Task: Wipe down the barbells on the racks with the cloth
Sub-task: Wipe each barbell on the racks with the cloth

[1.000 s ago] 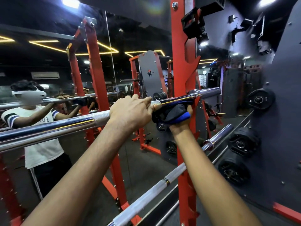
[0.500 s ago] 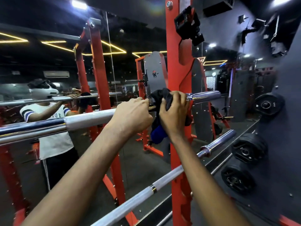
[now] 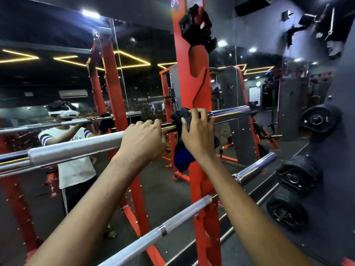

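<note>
In a dark gym with a big mirror [image 3: 57, 77], the left hand [image 3: 143, 140] grips the top barbell [image 3: 76, 148] and the right hand [image 3: 197, 135] squeezes a dark cloth [image 3: 181, 160] around it.

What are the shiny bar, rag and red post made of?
The long silver barbell looks like chromed steel: mirror-bright at the sleeve, matte and knurled along the grip. The black-and-blue cloth is soft fabric; it folds and hangs limp. The red rack upright is probably painted steel, glossy with cut notches.

We see black weight plates [image 3: 299, 174] pegged on a grey wall [image 3: 343, 179] at right, and a mirror [image 3: 48, 79] at left
</note>
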The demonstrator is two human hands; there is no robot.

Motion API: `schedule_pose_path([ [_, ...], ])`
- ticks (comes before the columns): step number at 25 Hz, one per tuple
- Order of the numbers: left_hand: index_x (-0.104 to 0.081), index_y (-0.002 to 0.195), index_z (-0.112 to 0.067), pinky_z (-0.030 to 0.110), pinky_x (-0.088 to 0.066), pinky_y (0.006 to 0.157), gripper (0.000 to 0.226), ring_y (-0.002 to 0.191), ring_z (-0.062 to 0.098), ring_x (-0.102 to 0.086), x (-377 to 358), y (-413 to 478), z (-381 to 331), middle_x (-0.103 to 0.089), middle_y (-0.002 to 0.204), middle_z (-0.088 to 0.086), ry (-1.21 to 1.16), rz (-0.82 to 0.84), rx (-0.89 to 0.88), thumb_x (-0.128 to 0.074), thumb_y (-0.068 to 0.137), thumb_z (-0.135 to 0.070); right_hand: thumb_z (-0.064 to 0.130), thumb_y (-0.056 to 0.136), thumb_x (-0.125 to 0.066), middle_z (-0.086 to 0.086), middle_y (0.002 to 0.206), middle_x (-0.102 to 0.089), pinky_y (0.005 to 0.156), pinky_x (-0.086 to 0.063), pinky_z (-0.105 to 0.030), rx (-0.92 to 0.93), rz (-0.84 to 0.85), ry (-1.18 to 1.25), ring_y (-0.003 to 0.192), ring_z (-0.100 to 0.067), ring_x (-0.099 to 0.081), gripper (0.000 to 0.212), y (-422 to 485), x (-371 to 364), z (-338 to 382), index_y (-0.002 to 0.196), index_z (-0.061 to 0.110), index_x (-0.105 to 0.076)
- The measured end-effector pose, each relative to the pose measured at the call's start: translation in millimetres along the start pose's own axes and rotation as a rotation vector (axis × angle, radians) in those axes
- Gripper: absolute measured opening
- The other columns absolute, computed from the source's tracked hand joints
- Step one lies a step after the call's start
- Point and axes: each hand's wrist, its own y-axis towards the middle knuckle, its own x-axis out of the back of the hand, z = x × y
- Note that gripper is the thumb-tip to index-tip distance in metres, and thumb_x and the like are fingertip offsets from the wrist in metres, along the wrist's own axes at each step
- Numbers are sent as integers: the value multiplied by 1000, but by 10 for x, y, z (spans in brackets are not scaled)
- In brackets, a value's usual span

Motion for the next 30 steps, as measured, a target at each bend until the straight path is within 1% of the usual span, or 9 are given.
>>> schedule_pose_path([
  [3,-55,120,-9,40,-45,86,41,109,33,-61,-13,49,-92,-65,117,13,39,6,7,-32,103,-38,26,97,-65,-8,128,-54,95,-49,-41,62,130,17,115,-36,-56,33,135,237,-33,127,12,-60],
  [5,-54,118,-9,41,-45,84,41,107,34,-62,-28,113,-159,-65,115,13,48,16,2,-32,103,-40,22,94,-69,-6,128,-53,91,-50,-40,69,107,27,115,-35,-55,35,212,381,-102,126,14,-58],
  [9,-52,127,-9,41,-45,87,45,112,35,-60,-87,257,-328,-64,121,14,-22,15,-17,-33,103,-42,18,87,-76,-7,121,-51,85,-52,-41,-35,-61,10,111,-34,-55,37,424,521,-462,115,17,-51],
  [13,-51,137,-13,41,-43,95,48,121,32,-56,-156,341,-472,-60,135,10,-109,-45,-105,-31,105,-43,28,90,-73,-6,118,-52,94,-51,-48,-61,20,171,108,-33,-54,29,449,306,-779,113,16,-60],
  [18,-44,147,-15,42,-37,106,55,134,26,-47,-284,565,-721,-50,148,4,-157,-30,-201,-30,105,-47,35,96,-62,-3,128,-51,97,-42,-36,72,42,228,114,-26,-47,35,328,161,-981,124,16,-60],
  [20,-47,145,-17,42,-42,102,59,129,26,-51,-344,651,-798,-55,143,4,-142,-37,-200,-27,101,-50,33,95,-61,-4,126,-52,98,-43,-38,104,42,198,112,-28,-49,31,434,144,-1109,121,16,-61],
  [25,-47,144,-29,42,-45,92,63,114,27,-60,-481,724,-875,-62,130,0,-81,-114,-178,-24,97,-62,25,91,-67,-10,127,-53,100,-40,-41,-211,4,187,116,-36,-52,30,662,55,-1406,117,10,-62],
  [28,-39,146,-33,40,-47,83,65,102,26,-64,-540,728,-901,-65,116,2,-41,-182,-149,-22,97,-70,35,92,-66,-6,126,-53,102,-37,-36,-79,-18,278,115,-27,-48,34,471,-6,-1320,115,11,-62],
  [30,-25,154,-37,40,-47,80,68,97,28,-64,-531,764,-941,-64,110,5,-23,-186,-143,-25,95,-72,34,91,-64,-3,126,-54,101,-37,-34,-11,-29,293,114,-26,-49,32,455,-26,-1321,115,13,-62],
])
